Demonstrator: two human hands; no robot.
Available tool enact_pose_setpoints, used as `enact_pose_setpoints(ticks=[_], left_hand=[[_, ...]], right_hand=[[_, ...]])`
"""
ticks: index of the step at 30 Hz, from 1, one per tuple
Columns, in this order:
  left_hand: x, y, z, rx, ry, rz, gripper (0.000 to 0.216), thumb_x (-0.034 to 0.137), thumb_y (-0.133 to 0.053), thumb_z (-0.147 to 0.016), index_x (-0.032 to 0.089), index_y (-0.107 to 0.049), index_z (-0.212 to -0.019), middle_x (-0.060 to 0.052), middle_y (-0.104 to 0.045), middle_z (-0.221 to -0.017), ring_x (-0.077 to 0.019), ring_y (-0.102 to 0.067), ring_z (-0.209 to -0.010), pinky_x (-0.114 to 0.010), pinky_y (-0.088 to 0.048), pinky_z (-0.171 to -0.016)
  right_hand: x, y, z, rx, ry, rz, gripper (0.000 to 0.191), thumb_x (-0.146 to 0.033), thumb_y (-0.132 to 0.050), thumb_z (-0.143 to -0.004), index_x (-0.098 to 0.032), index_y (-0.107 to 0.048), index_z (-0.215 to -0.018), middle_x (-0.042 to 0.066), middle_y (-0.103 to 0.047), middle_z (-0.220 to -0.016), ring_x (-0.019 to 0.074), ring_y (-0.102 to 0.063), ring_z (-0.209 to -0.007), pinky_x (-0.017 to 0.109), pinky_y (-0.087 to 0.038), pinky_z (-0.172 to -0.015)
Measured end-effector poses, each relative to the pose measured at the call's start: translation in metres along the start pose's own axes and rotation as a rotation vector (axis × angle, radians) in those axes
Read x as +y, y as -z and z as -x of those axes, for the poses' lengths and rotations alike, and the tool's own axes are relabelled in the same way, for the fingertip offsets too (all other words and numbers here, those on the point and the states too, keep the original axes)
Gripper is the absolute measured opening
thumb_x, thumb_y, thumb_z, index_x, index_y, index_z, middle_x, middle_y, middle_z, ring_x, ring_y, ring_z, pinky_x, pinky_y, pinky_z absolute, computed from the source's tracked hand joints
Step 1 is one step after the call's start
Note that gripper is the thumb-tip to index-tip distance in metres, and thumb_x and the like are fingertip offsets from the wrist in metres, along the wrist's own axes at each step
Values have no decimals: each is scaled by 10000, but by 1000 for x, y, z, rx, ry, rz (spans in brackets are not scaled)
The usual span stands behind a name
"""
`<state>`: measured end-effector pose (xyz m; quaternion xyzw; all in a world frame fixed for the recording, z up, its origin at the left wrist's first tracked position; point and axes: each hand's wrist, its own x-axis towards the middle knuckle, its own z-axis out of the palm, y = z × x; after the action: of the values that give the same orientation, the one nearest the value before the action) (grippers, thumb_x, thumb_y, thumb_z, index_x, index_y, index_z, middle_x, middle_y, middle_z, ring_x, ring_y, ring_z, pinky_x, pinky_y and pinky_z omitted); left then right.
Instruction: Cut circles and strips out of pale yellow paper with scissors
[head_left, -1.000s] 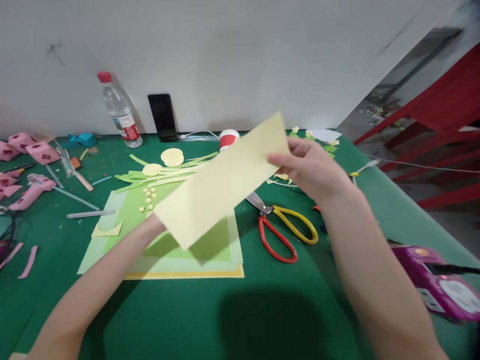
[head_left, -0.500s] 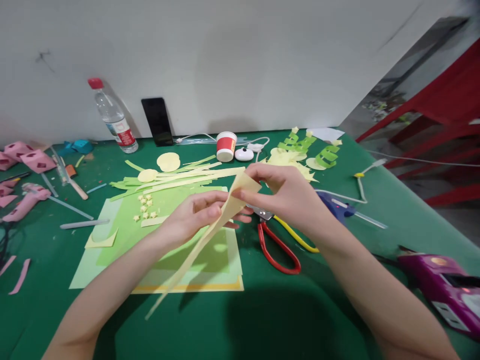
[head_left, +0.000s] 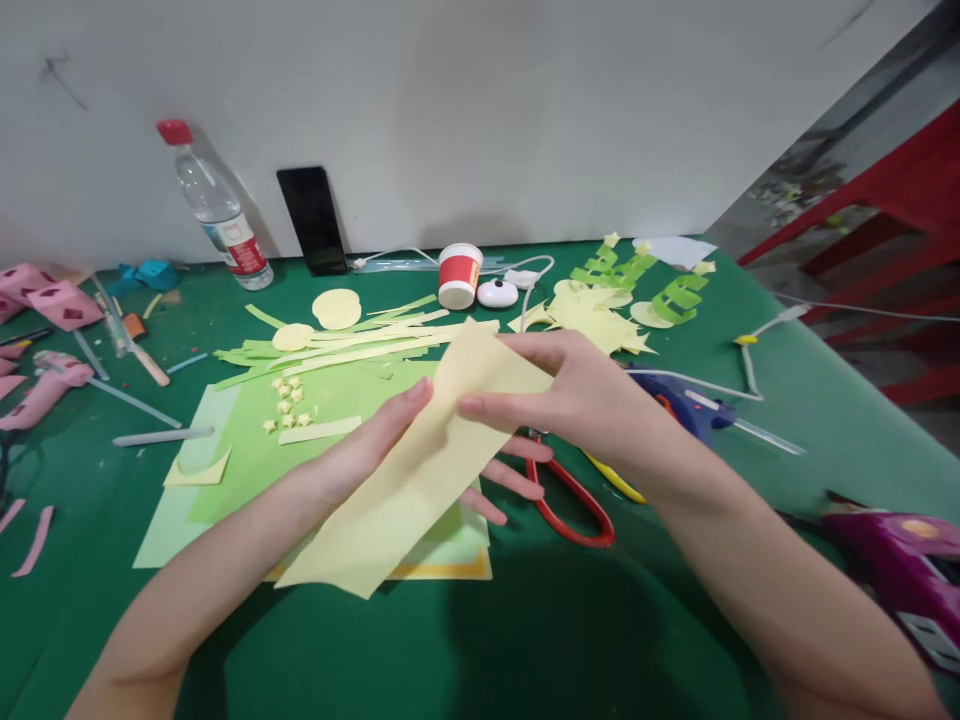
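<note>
A pale yellow strip of paper (head_left: 405,480) slants across the middle, its lower end hanging above the table's near part. My right hand (head_left: 570,390) pinches its upper end between thumb and fingers. My left hand (head_left: 382,430) is under the paper with fingers spread; its thumb lies along the left edge and its fingertips stick out on the right. The paper hides the left palm. Beneath are stacked green and yellow sheets (head_left: 247,440), with several small folded paper stars (head_left: 288,392) and a short paper strip (head_left: 321,430) on top. Red-and-yellow-handled scissors (head_left: 574,505) lie partly behind my right hand.
Cut paper strips (head_left: 360,345) and paper discs (head_left: 337,309) lie behind the sheets. A bottle (head_left: 225,225), phone (head_left: 312,220) and paper cup (head_left: 459,276) stand near the wall. Blue (head_left: 694,405) and pink (head_left: 49,385) glue guns lie at either side; a purple device (head_left: 892,570) is right.
The yellow paper has turned from nearly edge-on to showing its broad face. My left fingers have spread farther out under its right edge. The view has shifted slightly.
</note>
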<state>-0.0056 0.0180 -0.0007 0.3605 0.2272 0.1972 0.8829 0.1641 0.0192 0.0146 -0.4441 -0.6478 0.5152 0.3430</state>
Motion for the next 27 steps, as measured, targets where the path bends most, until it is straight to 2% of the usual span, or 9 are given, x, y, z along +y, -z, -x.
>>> enact_pose_setpoints(ticks=[3,5,8,10,12,15,19,23,27], left_hand=[[1,1,1,-50,28,-20,490,553,-631,-679,166,-638,-979,-89,-680,-967,-223,-654,-813,-329,-513,-749],[0,2,3,-34,12,-64,419,467,-659,-704,165,-607,-991,-69,-687,-901,-209,-665,-775,-336,-510,-759],[-3,4,5,97,-64,-156,276,323,-681,-731,158,-581,-929,-44,-701,-814,-181,-677,-733,-279,-516,-683],[-4,2,6,207,-126,-237,217,273,-679,-742,147,-593,-896,-27,-706,-770,-155,-676,-718,-245,-516,-676],[-3,-1,7,297,-183,-341,205,263,-677,-746,146,-616,-904,-14,-709,-752,-141,-675,-719,-228,-519,-693],[-2,-7,10,365,-242,-489,180,276,-673,-748,176,-641,-894,14,-712,-782,-123,-670,-731,-192,-518,-670],[-4,-13,15,367,-221,-539,122,289,-658,-760,193,-644,-834,36,-710,-774,-95,-659,-715,-159,-503,-647],[-7,-12,18,391,-157,-694,169,326,-662,-749,182,-644,-835,8,-694,-775,-113,-632,-702,-176,-482,-598],[-6,-10,19,461,-404,-799,255,279,-731,-680,222,-623,-904,31,-661,-849,-100,-594,-745,-174,-478,-643]], right_hand=[[0,1,-1,89,84,40,205,-245,-593,-787,-190,-604,-590,-38,-539,-545,90,-476,-461,235,-353,-427],[2,4,-2,132,127,35,216,-266,-557,-821,-213,-630,-625,-25,-591,-624,115,-529,-565,244,-393,-495],[3,8,0,220,191,5,258,-327,-501,-858,-236,-646,-664,-16,-605,-653,127,-529,-606,259,-420,-552],[2,8,4,233,213,-4,229,-379,-531,-829,-232,-642,-693,-7,-601,-671,133,-526,-609,264,-419,-541],[-2,4,8,215,198,29,174,-388,-651,-722,-220,-631,-765,-4,-603,-714,135,-519,-610,261,-405,-507],[-7,-4,14,185,167,151,288,-313,-762,-586,-199,-593,-790,-13,-581,-730,115,-478,-580,244,-378,-464],[-9,-10,18,199,173,132,100,-254,-663,-708,-186,-590,-710,-17,-576,-651,108,-500,-565,225,-392,-462],[-8,-8,18,185,139,-25,131,-234,-626,-742,-177,-590,-631,-14,-591,-586,107,-529,-538,221,-427,-472],[-9,-10,17,205,157,-22,176,-207,-677,-700,-175,-566,-567,-30,-580,-546,86,-508,-511,193,-398,-445]])
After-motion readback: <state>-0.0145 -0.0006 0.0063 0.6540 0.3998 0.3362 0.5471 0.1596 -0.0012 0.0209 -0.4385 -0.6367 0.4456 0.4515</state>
